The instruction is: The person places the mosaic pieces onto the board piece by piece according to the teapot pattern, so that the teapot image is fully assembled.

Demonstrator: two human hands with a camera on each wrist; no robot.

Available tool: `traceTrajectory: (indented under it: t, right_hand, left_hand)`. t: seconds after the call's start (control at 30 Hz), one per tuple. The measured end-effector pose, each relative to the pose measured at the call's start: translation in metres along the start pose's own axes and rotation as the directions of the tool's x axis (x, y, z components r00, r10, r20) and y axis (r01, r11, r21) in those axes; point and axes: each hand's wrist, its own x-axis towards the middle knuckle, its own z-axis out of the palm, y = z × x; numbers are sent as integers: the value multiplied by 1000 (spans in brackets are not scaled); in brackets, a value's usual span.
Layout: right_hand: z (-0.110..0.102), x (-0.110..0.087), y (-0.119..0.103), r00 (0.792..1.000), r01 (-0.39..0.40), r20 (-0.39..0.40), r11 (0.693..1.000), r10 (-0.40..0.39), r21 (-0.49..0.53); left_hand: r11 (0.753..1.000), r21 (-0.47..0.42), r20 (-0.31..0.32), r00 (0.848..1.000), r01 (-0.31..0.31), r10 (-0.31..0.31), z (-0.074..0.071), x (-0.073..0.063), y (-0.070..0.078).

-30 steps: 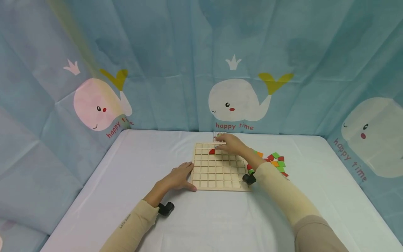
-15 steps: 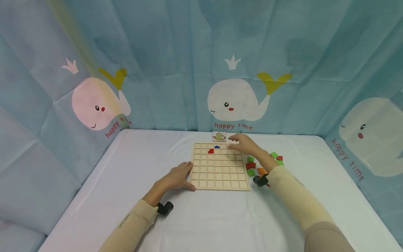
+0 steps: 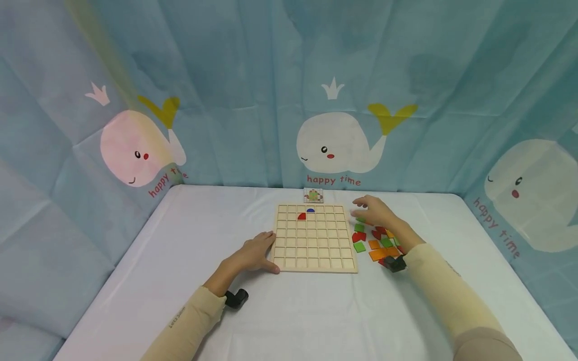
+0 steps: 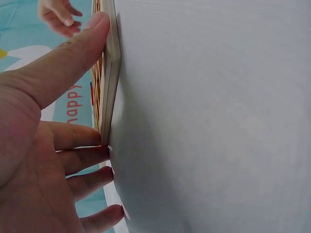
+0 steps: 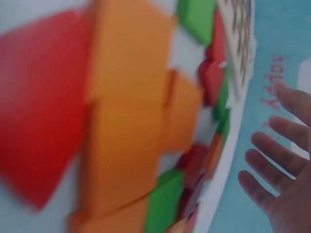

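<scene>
A: What rises behind the white cloth-covered counter (image 3: 316,321)?

B: A creased light-blue fabric curtain (image 3: 253,60), printed with a rounded white whale (image 3: 347,140) at centre and a pinkish-white whale (image 3: 124,145) at left.

A: Their markings?

B: Each has a forked yellow tail fin (image 3: 390,125), a small pale crown (image 3: 332,92) above and red "happy time" lettering (image 3: 334,180) below.

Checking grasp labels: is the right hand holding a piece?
No, the right wrist view shows the right hand with fingers spread and nothing between them.
</scene>
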Motion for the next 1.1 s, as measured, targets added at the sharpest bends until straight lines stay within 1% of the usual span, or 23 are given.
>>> traceTrajectory:
  t: [0.03,0.17,0.27,0.37,0.5,0.73,1.1]
  right_hand:
    - [0,-2,4,1000,-29,9,1000,29,6]
    - [1,-8,16,993,-109,48,994,107,30]
    - [0,-11,22,987,-150,71,988,147,43]
    - [0,-12,27,980,-183,85,983,180,29]
    - [-1,-12,30,976,-197,97,980,197,-6]
    - [-3,-14,29,973,-205,104,978,206,-18]
    - [0,-13,33,978,-175,101,983,180,-62]
  left_hand:
    - [1000,1,1,1000,1,-1,0,0,0]
    - [1000,3,-3,1000,3,-3,0,1,1]
    - [1000,9,-6,1000,4,-4,0,1,2]
    - [1000,9,-8,1000,2,-2,0,1,2]
    - [1000,9,-6,1000,2,-2,0,1,2]
    - [1000,8,0,1000,9,-9,0,1,2]
    - [1000,10,2,1000,15,-15,0,0,3]
